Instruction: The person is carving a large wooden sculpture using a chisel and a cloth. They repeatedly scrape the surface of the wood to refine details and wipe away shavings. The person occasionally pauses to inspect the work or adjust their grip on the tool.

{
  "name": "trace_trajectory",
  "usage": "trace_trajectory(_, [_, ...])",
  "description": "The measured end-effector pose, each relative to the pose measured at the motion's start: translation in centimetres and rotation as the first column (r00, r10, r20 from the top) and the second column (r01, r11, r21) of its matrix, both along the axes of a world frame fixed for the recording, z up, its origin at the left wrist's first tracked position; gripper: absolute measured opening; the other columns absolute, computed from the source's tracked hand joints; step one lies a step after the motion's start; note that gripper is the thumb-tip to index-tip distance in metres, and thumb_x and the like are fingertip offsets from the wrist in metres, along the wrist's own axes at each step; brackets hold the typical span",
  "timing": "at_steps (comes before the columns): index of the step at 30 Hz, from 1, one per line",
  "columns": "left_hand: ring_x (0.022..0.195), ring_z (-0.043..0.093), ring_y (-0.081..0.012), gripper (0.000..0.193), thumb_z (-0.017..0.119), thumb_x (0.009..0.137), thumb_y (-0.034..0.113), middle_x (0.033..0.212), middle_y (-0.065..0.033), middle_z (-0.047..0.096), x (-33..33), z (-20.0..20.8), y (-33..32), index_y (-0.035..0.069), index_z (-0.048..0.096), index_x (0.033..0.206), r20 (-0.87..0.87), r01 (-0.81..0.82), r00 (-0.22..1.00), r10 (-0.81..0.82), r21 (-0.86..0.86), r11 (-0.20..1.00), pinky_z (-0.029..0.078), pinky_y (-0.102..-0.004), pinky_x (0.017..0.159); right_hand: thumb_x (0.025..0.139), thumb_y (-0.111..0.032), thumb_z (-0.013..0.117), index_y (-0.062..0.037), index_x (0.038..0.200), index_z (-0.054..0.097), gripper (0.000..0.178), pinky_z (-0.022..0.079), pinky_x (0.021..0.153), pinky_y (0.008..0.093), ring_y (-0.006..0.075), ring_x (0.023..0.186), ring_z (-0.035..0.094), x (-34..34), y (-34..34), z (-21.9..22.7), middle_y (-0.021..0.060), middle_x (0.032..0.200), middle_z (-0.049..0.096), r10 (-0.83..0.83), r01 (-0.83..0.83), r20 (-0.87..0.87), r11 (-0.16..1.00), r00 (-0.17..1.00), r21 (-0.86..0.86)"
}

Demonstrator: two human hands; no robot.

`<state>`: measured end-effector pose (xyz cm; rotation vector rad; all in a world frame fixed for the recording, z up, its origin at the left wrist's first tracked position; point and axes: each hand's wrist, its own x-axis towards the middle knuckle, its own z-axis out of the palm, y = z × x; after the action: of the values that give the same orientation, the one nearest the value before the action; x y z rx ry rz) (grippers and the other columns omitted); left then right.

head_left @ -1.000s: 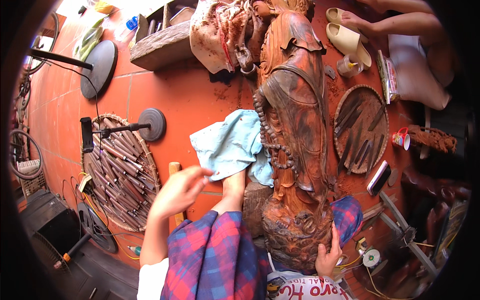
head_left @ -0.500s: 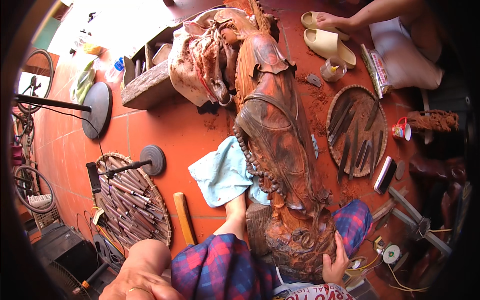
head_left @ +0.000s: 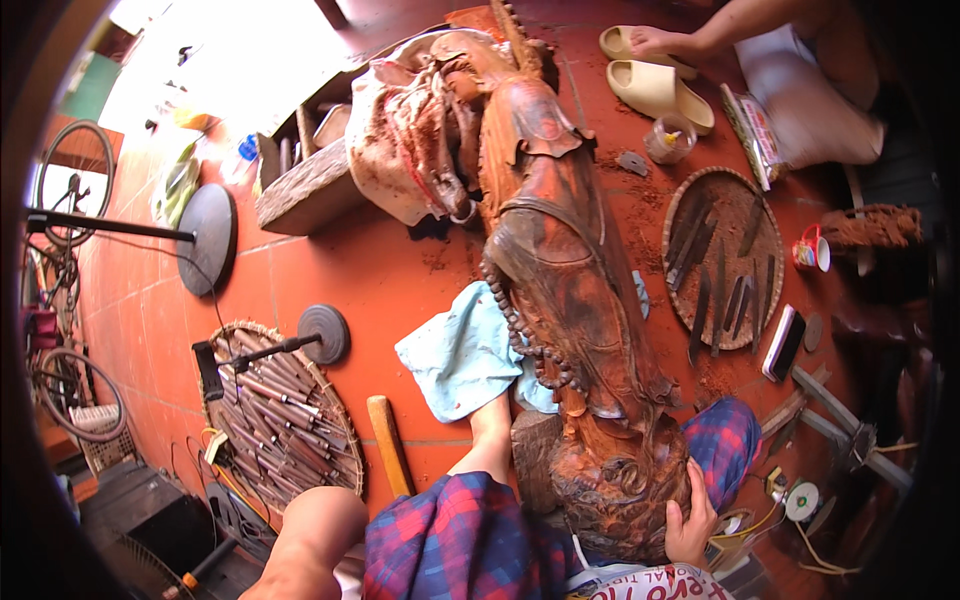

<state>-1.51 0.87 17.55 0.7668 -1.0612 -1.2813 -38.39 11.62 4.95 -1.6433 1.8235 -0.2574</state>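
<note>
Left hand slipped off-frame, fingers unseen | right fingers parted, touching statue base

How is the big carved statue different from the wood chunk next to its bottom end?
The statue is long and much bigger; the wood chunk is short and stubby. The statue is carved with folds and beads; the wood chunk shows no such carving. The statue has reddish patches; the wood chunk is a duller brown. Both look like wood.
</note>
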Motion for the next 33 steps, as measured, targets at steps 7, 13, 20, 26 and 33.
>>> trace_trajectory(7, [0.085,0.056,-0.0139,0.009,0.07,0.085,0.023,0.097,0.0017,0.064,-2.6,-9.1,-1.2,0.015,0.072,0.088,0.335,-0.029,0.942,0.025,0.007,1.0,0.038,-0.0288,0.079,0.084,-0.021,0.068,0.0019,0.133,0.05,0.057,0.046,0.098,0.0418,0.0393,0.118,0.058,-0.7,-0.7,-0.2,0.0227,0.133,0.055,0.039,-0.039,-0.001,0.996,0.999,-0.075])
trace_trajectory(13, [0.083,0.057,-0.0153,0.017,0.065,0.088,0.027,0.092,-0.0007,0.064,-6.6,-14.0,-2.8,0.011,0.071,0.089,0.406,0.101,0.909,-0.095,0.008,0.995,0.039,-0.0297,0.076,0.081,-0.019,0.072,0.0012,0.129,0.054,0.056,0.047,0.099,0.0395,0.0362,0.117,0.06,-1.0,-0.3,0.3,0.0208,0.13,0.058,-0.056,0.058,0.03,0.996,0.998,-0.074])
trace_trajectory(20, [0.079,0.057,-0.017,0.027,0.06,0.092,0.032,0.087,-0.0035,0.063,-6.3,-12.1,-2.7,0.007,0.071,0.091,0.446,0.062,0.895,-0.03,-0.056,0.996,0.04,-0.0309,0.073,0.088,-0.012,0.068,0.001,0.103,0.069,0.02,0.055,0.07,0.0313,0.0191,0.077,0.071,-3.8,-9.4,-1.6,0.0129,0.081,0.073,-0.221,0.236,0.1,0.954,0.97,-0.182])
trace_trajectory(26, [0.076,0.058,-0.0184,0.036,0.056,0.095,0.035,0.083,-0.0059,0.063,-3.1,-8.5,-1.6,0.003,0.071,0.092,0.467,-0.122,0.866,0.179,-0.15,0.981,0.041,-0.0318,0.07,0.09,-0.015,0.068,-0.002,0.095,0.07,0.014,0.049,0.052,0.0231,0.0091,0.06,0.063,-6.6,-21.0,-13.6,0.0038,0.073,0.068,-0.502,0.542,0.508,0.836,0.7,0.079])
trace_trajectory(33, [0.061,0.058,-0.0212,0.045,0.052,0.097,0.038,0.068,-0.011,0.061,3.6,-11.7,0.5,-0.003,0.072,0.098,0.749,-0.244,0.588,0.305,-0.195,0.95,0.043,-0.0311,0.059,0.088,-0.026,0.072,-0.0041,0.084,0.07,0.022,0.044,0.042,0.026,0.0107,0.051,0.06,-5.6,-31.7,-25.2,0.0031,0.066,0.066,-0.427,0.431,0.058,0.9,0.902,-0.065])
